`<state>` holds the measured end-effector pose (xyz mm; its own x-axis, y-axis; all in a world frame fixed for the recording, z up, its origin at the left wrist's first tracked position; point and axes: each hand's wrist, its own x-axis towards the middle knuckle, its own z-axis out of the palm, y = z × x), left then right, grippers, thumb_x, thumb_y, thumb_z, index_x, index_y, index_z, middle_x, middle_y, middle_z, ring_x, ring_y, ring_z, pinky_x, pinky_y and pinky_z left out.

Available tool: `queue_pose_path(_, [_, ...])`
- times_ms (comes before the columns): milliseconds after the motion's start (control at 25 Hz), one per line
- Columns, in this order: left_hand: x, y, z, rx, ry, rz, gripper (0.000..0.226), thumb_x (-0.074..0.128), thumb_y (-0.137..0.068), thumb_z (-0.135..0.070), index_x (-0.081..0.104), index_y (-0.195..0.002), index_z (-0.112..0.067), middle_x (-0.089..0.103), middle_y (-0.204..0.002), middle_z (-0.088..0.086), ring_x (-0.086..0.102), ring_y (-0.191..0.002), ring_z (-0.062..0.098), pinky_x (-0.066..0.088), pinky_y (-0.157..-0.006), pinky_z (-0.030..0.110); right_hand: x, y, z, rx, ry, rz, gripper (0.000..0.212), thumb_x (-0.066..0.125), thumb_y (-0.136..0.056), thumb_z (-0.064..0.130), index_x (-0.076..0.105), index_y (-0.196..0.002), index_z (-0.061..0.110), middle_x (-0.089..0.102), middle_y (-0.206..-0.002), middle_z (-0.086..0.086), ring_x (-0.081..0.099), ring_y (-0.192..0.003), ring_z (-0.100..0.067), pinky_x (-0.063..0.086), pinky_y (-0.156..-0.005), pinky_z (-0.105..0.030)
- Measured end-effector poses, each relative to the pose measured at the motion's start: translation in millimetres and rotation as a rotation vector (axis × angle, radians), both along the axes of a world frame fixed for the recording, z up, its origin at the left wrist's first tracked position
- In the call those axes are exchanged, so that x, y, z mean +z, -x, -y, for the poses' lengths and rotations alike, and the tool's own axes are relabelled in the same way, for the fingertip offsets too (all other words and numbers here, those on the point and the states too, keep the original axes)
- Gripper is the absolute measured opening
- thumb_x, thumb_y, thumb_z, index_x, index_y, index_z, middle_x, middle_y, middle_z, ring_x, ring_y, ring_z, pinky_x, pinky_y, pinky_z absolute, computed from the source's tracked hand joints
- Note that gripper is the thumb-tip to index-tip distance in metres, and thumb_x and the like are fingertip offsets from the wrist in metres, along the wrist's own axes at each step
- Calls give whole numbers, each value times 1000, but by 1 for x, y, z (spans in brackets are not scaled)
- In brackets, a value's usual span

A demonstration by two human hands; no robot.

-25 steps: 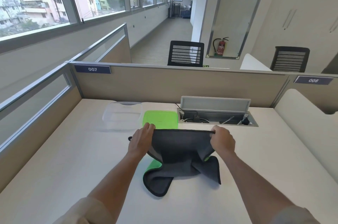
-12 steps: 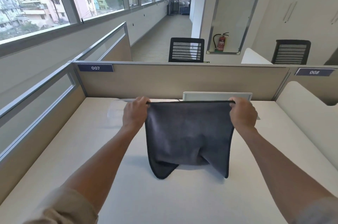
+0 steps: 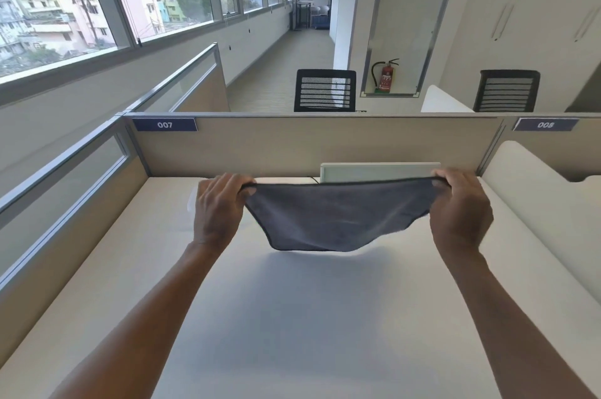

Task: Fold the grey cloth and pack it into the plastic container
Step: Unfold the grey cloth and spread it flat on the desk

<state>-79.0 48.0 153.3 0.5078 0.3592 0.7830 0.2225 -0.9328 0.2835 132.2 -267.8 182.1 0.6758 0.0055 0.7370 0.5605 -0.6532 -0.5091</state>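
Bright daylight from the windows (image 3: pixel 107 8); below them, a soft shadow on the desk (image 3: pixel 309 317) (edges bowed, cloth's hem blurred).

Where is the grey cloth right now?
In the head view the grey cloth is up in the air over the middle of the desk, stretched between the left hand and the right hand, not touching the desk.

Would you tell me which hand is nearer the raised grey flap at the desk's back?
Right. The right hand sits just below the flap's right end; the left hand is well off to its left.
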Motion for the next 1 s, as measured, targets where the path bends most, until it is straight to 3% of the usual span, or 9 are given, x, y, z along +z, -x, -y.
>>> queue_pose_path(200, [-48, 59, 6, -193, 20, -321, 25, 50, -91, -35, 69, -92, -19, 68, -85, -7, 61, -75, 19, 46, -66, 30, -79, 55, 52, 144, 157, -195, 26, 67, -85, 4, 67, -97, 27, 67, -95, 10, 61, -81, -16, 38, -62, -23])
queue_pose_path(360, [-94, 84, 10, -228, 208, -526, 24, 50, -87, -45, 67, -88, -29, 68, -82, -17, 61, -70, 9, 50, -61, 28, -138, 79, 74, 224, 223, -488, 30, 69, -83, 7, 67, -90, 36, 66, -86, 22, 61, -76, -6, 44, -62, -23])
queue_pose_path(480, [-119, 85, 8, -198, 351, -610, 5, 62, -86, -38, 62, -91, -36, 66, -83, -25, 57, -71, -2, 49, -65, 24, -162, 80, 77, 269, 197, -594, 32, 73, -81, 5, 67, -85, 37, 68, -83, 22, 64, -77, -5, 49, -64, -25])
queue_pose_path(520, [-126, 81, 7, -183, 399, -621, 10, 68, -86, -32, 62, -92, -37, 66, -83, -25, 57, -72, -2, 49, -66, 23, -167, 75, 76, 267, 172, -623, 32, 75, -80, 5, 66, -83, 37, 69, -81, 22, 65, -75, -5, 49, -64, -25])
queue_pose_path(720, [-143, 46, -5, -119, 784, -459, 32, 80, -80, -14, 68, -96, -39, 72, -76, -9, 64, -67, 10, 52, -70, 23, -177, 36, 60, 264, 67, -715, 30, 77, -79, 7, 65, -78, 35, 69, -77, 21, 65, -67, 0, 45, -61, -15])
queue_pose_path(800, [-146, 23, -9, -74, 915, -354, 34, 81, -79, -14, 67, -98, -38, 74, -79, -7, 68, -72, 7, 51, -72, 19, -179, 15, 51, 250, 49, -732, 26, 76, -79, 6, 66, -79, 30, 69, -76, 19, 64, -71, 2, 43, -63, -17])
queue_pose_path(880, [-151, 1, -15, -24, 1038, -275, 33, 81, -79, -17, 66, -104, -32, 75, -80, -5, 69, -73, 6, 51, -74, 25, -181, -5, 41, 245, 61, -748, 22, 75, -80, 5, 67, -80, 26, 69, -74, 15, 64, -74, -2, 42, -65, -15])
queue_pose_path(1000, [-161, -27, -25, 55, 1170, -252, 41, 80, -81, -21, 61, -117, -24, 75, -81, 1, 70, -79, 16, 55, -80, 36, -186, -32, 24, 251, 105, -788, 17, 71, -83, 3, 68, -83, 20, 68, -75, 10, 64, -75, -8, 40, -64, -14])
